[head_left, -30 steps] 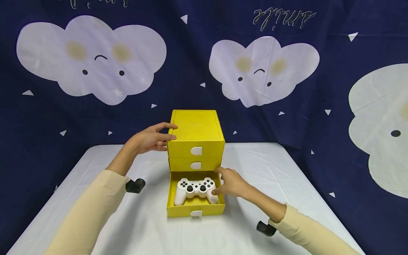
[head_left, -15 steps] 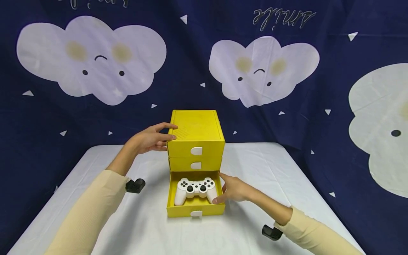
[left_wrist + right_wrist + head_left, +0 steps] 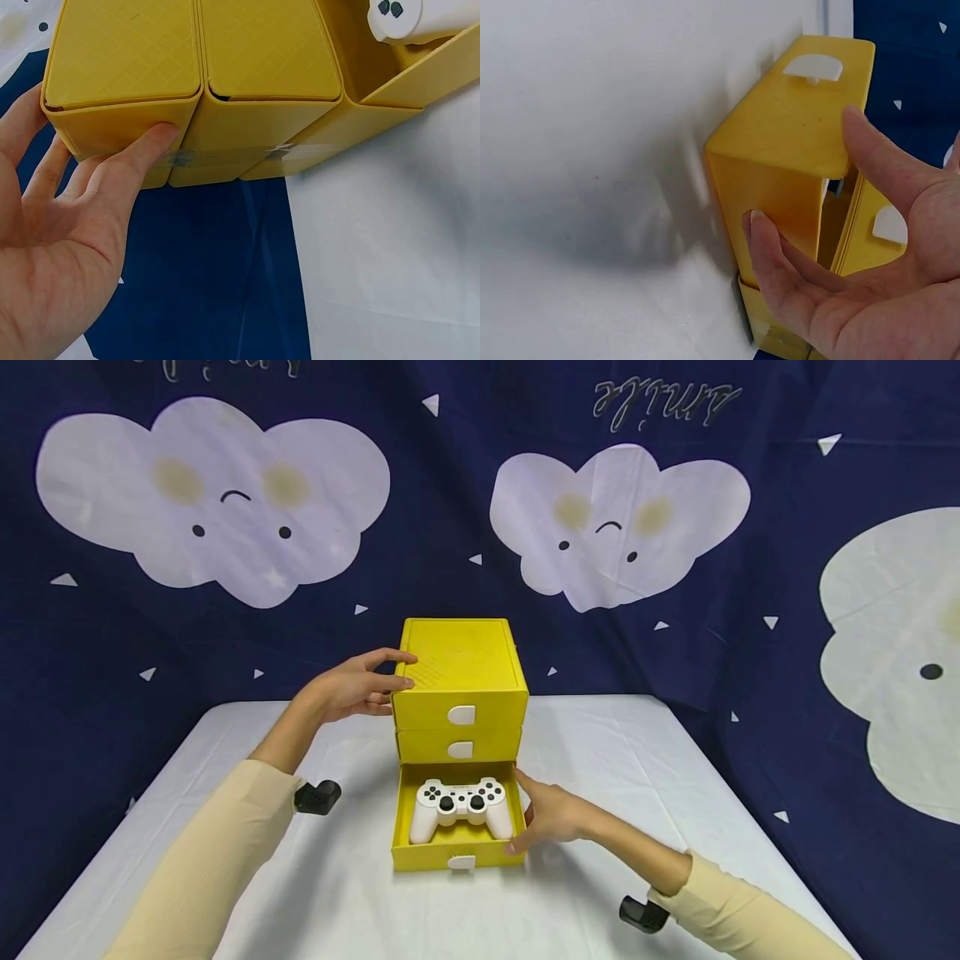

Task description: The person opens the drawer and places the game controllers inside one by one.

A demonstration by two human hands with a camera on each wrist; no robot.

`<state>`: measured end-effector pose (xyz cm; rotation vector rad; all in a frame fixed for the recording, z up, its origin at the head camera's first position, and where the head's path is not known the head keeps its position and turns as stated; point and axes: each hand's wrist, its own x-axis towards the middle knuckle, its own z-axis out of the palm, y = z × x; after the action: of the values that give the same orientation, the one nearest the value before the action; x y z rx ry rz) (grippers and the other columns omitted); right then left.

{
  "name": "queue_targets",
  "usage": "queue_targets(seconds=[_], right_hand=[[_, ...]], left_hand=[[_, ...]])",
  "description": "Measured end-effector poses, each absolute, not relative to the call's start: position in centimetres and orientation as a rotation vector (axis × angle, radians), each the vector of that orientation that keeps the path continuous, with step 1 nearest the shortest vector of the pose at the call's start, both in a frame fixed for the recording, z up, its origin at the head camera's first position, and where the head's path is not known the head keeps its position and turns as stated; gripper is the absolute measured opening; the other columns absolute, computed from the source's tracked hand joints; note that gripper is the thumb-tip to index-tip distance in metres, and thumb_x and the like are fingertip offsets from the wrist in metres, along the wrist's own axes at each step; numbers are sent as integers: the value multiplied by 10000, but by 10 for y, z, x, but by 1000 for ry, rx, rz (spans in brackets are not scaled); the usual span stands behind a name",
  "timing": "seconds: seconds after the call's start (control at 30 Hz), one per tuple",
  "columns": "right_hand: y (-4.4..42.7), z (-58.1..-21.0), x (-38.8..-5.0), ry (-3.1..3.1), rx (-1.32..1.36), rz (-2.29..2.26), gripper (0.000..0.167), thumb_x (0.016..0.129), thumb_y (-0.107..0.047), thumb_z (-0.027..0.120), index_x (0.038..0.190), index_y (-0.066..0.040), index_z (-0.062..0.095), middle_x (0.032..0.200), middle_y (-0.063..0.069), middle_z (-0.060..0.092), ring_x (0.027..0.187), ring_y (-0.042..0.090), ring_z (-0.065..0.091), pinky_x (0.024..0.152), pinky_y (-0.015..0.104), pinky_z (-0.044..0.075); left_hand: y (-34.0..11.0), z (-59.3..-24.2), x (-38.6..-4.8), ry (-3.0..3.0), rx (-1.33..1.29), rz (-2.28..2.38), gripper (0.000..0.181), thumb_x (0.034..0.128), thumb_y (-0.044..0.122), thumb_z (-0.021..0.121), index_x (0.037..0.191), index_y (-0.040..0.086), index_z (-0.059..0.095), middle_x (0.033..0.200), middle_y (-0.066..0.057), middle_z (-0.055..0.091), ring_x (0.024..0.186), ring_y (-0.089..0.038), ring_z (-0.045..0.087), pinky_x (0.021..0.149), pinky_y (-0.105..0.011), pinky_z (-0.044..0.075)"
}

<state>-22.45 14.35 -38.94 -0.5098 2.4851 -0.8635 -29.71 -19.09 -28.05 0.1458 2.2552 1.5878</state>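
A yellow three-tier drawer box stands on the table, its bottom drawer pulled out. In that drawer lies a white game controller with black sticks. My left hand rests against the box's left top edge, two fingertips on top; in the left wrist view, the thumb presses a face of the box. My right hand is at the open drawer's right wall, thumb tip on the front panel's top right corner. The right wrist view shows a bent finger at the side wall and a wide thumb gap.
The two upper drawers, with white tabs, are closed. A white cloth covers the table. Behind hangs a dark blue curtain with printed clouds. Black wrist cameras sit at both cuffs.
My right hand has moved off the controller's right grip, outward and toward me, to the drawer's front right corner. The left hand, box and controller have stayed put.
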Motion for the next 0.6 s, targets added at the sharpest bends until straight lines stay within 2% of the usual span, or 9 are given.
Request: queue_targets(seconds=[0.17, 0.33, 0.6], right_hand=[[144, -393, -221, 2476, -501, -948, 1295, 662, -217, 961, 1637, -91, 119, 978, 126, 736, 781, 191, 683, 725, 364, 570], [143, -397, -219, 2457, -473, -1035, 1251, 662, -166, 954, 1627, -66, 164, 802, 86, 739, 630, 277, 709, 608, 322, 560], [141, -397, -218, 2460, -445, -1080, 1225, 661, -134, 952, 1613, -23, 189, 752, 73, 728, 609, 311, 719, 613, 309, 569]], left_hand=[[-191, -281, -297, 2249, 155, 1596, 593, 995, 255, 671, 1532, 263, 420, 1395, -121, 515, 986, -188, 627, 1072, -469, 514], [-191, -281, -297, 2249, 164, 1596, 595, 997, 253, 668, 1535, 260, 414, 1376, -122, 508, 942, -176, 611, 1080, -475, 507], [-192, -282, -297, 2259, 168, 1588, 618, 991, 277, 677, 1545, 259, 403, 1365, -119, 525, 960, -175, 634, 1080, -465, 509]])
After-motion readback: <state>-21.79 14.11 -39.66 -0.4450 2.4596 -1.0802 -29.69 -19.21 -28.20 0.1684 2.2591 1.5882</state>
